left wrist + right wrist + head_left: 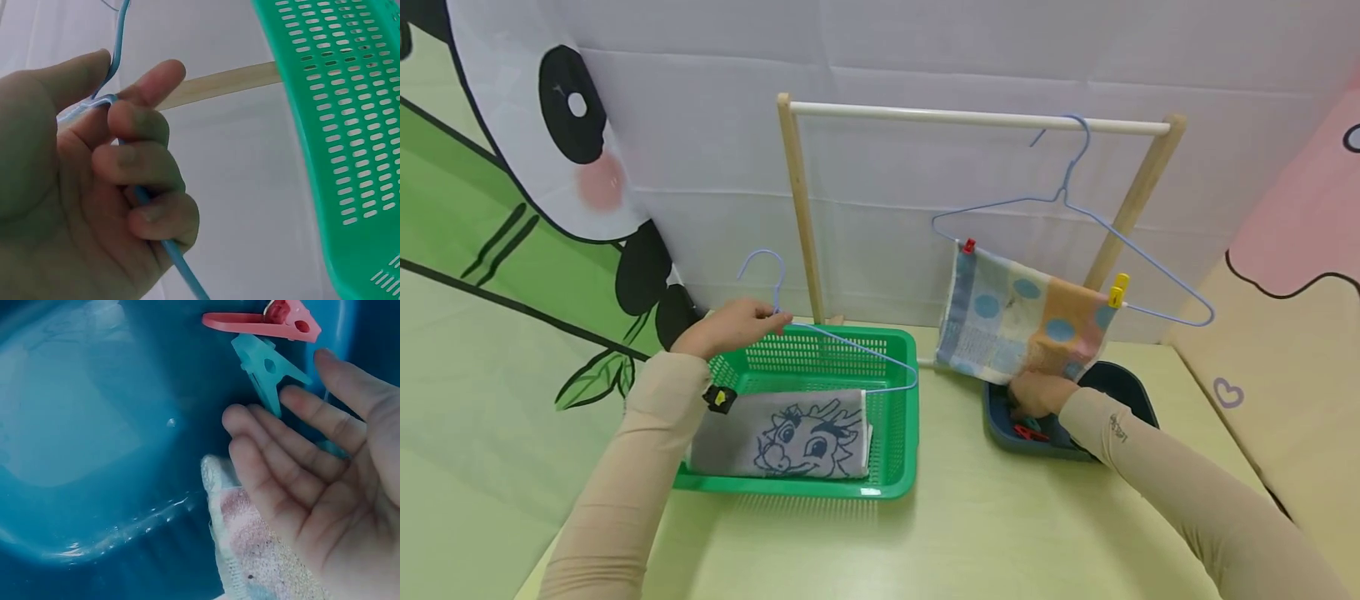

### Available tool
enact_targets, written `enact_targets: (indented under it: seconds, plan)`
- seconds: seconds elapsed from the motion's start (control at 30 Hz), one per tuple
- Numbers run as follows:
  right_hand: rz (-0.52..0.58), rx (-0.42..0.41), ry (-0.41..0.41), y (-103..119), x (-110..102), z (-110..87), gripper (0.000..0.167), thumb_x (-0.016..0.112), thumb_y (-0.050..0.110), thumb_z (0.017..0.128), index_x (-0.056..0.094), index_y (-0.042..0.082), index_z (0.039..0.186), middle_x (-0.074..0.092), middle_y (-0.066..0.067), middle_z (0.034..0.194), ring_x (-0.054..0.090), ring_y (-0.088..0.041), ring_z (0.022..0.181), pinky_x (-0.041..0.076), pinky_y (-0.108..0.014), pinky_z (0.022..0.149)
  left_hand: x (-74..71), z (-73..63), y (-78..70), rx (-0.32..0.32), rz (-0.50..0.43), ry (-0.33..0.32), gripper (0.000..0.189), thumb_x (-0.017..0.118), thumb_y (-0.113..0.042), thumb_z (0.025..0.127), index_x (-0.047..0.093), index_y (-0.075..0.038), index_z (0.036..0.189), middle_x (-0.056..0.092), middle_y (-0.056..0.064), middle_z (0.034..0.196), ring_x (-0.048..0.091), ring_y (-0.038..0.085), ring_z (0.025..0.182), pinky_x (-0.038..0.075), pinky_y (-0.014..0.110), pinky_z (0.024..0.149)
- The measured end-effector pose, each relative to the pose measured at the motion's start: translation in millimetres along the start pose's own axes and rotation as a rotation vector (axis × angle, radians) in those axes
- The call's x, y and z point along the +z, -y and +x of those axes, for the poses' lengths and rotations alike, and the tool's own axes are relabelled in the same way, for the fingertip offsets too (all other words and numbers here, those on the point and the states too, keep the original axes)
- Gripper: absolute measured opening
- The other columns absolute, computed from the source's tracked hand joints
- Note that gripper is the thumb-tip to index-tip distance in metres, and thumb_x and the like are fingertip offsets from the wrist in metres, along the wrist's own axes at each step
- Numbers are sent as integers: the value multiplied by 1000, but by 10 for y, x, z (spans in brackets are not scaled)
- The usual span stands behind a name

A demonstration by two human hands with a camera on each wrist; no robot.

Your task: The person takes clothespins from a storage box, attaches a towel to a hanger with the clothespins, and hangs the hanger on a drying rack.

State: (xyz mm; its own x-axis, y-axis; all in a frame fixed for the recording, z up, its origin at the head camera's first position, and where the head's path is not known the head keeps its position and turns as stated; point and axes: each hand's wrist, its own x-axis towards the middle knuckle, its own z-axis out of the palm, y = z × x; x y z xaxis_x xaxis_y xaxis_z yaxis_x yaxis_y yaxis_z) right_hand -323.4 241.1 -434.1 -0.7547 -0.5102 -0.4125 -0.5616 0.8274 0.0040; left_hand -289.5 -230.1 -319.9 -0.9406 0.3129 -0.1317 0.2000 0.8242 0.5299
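My left hand grips the neck of a light blue wire hanger above the green basket. Over that hanger's lower bar hangs a folded grey towel with a dark cartoon face. In the left wrist view the fingers curl round the blue wire. My right hand is down in the dark blue basin, its fingers loosely extended. Beside its thumb and index finger lies a teal clothespin, with a pink-red clothespin just beyond. A patterned towel's corner lies against the fingers.
A wooden rack with a white rod stands at the back. From it hangs another blue hanger bearing a dotted, multicoloured towel, clipped by a red clothespin and a yellow clothespin. This towel dangles over the basin.
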Motion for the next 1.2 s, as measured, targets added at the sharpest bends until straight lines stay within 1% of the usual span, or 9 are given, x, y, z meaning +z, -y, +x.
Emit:
enact_targets:
  seconds: [0.2,0.37,0.5,0.63,0.73,0.83,1.0,1.07,1.2]
  plan:
    - [-28,-18,8,6,12,-21,28,69,30,87,62,12,66,54,4,59,52,-11,53,45,-28,52,-46,-56,-107,33,-22,3,46,43,-47,99,69,-9,97,64,14,111,55,32,102,43,49,86]
    - [-70,-63,-28,39,15,-50,31,73,27,83,59,13,59,50,6,54,47,-9,49,41,-26,48,-71,-77,-195,65,-23,-14,42,45,-43,99,70,-11,90,66,7,101,55,26,90,43,43,79]
    - [-68,-75,-46,85,-1,-72,32,77,25,80,57,12,57,48,6,53,43,-9,47,39,-25,47,-66,-64,-232,85,-15,-19,40,45,-41,100,71,-12,87,67,4,95,54,24,84,42,41,75]
    - [-59,-82,-29,111,-9,-71,29,78,24,78,59,11,61,51,6,56,46,-9,50,42,-26,49,-47,-50,-240,96,-11,-27,40,46,-40,100,71,-12,86,67,4,94,55,27,84,43,40,75]
    - [-56,-94,-23,116,-7,-64,26,78,24,78,61,10,64,53,5,59,49,-9,53,44,-27,52,-38,-53,-248,105,-17,-24,40,46,-39,100,71,-12,85,68,5,94,56,26,86,43,41,76]
    - [-85,-114,-28,115,-7,-54,27,76,22,80,58,11,64,52,4,60,49,-10,53,44,-28,53,-41,-64,-256,110,-21,-12,40,46,-39,100,71,-11,87,67,5,96,57,24,88,44,42,78]
    - [-46,-118,-22,121,-44,-55,27,71,16,85,56,14,63,51,3,60,49,-12,51,43,-29,50,-77,-64,-273,101,-29,1,40,45,-40,100,71,-11,90,67,6,101,56,25,92,44,43,79]
    - [-23,-118,-13,126,-74,-57,25,70,16,86,57,14,64,51,3,60,50,-12,52,44,-29,51,-87,-61,-284,98,-26,-2,40,45,-39,100,71,-10,90,66,6,100,55,25,88,43,41,76]
    - [-62,-133,-18,119,-132,-59,18,70,18,86,56,15,75,51,4,66,50,-13,58,44,-31,55,-93,-53,-283,114,-21,-13,39,46,-39,100,70,-10,89,66,6,99,53,23,83,41,38,73]
